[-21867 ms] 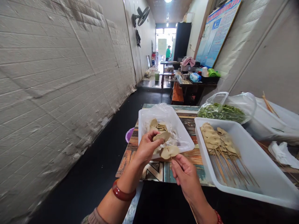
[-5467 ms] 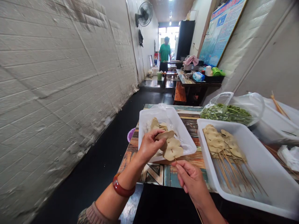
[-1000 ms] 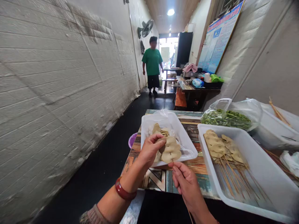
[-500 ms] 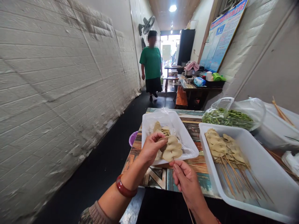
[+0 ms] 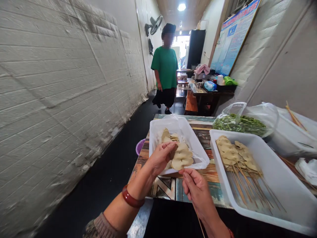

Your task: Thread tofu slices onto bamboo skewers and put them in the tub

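Observation:
My right hand (image 5: 198, 188) is closed round a thin bamboo skewer (image 5: 199, 224), whose lower end slants down past my wrist. Several thin, pale tan food slices (image 5: 182, 157) are threaded in a row at its upper end. My left hand (image 5: 162, 157), with a red bangle on the wrist, pinches the left edge of the upper slices. Under both hands is a white tray (image 5: 201, 155) lined with clear plastic, holding more loose tan slices (image 5: 166, 135). To the right, a larger white tray (image 5: 279, 178) holds finished-looking skewers of the same slices (image 5: 231, 152), their sticks pointing toward me.
Behind the large tray lies a clear bag of green vegetables (image 5: 239, 124). A white bin with sticks (image 5: 294, 122) is at far right. A person in a green shirt (image 5: 165, 67) is in the aisle. A purple basin (image 5: 140, 147) sits beside the patterned table (image 5: 141, 165).
The person in green has come nearer along the aisle. My hands keep nearly the same hold on the slices and skewer; the view has shifted slightly.

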The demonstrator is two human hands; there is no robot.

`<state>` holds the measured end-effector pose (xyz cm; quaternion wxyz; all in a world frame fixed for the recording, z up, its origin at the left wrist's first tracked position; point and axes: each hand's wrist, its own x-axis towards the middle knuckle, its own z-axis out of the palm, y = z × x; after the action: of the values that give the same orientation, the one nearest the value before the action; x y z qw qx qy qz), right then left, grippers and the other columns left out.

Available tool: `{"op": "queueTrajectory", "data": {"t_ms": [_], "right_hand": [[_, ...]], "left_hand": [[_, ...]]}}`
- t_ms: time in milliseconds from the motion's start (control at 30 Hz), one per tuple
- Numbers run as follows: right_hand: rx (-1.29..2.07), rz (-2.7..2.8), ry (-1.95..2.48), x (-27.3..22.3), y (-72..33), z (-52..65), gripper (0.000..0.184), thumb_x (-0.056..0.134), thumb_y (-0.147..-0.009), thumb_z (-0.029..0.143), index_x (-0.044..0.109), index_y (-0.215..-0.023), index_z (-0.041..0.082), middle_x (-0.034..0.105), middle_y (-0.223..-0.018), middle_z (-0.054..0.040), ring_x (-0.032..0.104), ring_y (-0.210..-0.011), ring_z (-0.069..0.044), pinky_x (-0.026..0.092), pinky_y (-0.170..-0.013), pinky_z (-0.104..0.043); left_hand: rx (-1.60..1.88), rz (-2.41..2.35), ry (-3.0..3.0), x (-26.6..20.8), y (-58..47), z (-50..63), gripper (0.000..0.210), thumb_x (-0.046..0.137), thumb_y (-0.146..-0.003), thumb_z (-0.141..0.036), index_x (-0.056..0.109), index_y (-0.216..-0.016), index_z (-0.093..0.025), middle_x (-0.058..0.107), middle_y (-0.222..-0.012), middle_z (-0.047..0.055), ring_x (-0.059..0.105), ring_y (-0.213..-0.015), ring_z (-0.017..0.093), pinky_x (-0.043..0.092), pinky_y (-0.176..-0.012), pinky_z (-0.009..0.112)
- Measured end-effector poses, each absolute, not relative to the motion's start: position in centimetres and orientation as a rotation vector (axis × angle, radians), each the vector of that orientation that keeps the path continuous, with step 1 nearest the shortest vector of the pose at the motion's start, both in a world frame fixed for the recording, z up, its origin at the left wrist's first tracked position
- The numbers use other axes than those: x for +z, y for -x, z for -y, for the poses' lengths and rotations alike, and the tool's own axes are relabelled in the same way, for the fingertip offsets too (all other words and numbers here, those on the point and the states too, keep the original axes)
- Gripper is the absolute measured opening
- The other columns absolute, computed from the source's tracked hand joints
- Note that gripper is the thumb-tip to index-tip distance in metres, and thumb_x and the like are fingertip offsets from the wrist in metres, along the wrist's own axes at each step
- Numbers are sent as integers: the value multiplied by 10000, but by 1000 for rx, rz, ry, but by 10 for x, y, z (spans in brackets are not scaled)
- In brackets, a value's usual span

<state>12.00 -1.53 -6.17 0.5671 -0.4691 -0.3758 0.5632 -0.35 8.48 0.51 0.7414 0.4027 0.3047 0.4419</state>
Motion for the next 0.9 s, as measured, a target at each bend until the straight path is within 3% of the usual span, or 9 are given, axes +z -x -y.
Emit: {"op": "queueTrajectory", "data": {"t_ms": [333,900], "right_hand": [[1345,916,1107,-61,-120,19,442,613,-846,584,619,-930,150,506,-514,70,364,-379,-41,239,-375,-157],[1333,907,1149,-65,-116,30,464,604,-839,608,628,-899,148,436,-431,91,281,-345,-40,166,-351,-170]], "left_hand": [[946,-635,-888,0,4,-84,313,857,-615,-296,724,-823,-105,709,-729,50,624,-640,124,484,-664,226],[970,-647,-878,0,4,-84,307,862,-594,-331,735,-740,-92,712,-674,67,628,-599,137,485,-634,241]]}}
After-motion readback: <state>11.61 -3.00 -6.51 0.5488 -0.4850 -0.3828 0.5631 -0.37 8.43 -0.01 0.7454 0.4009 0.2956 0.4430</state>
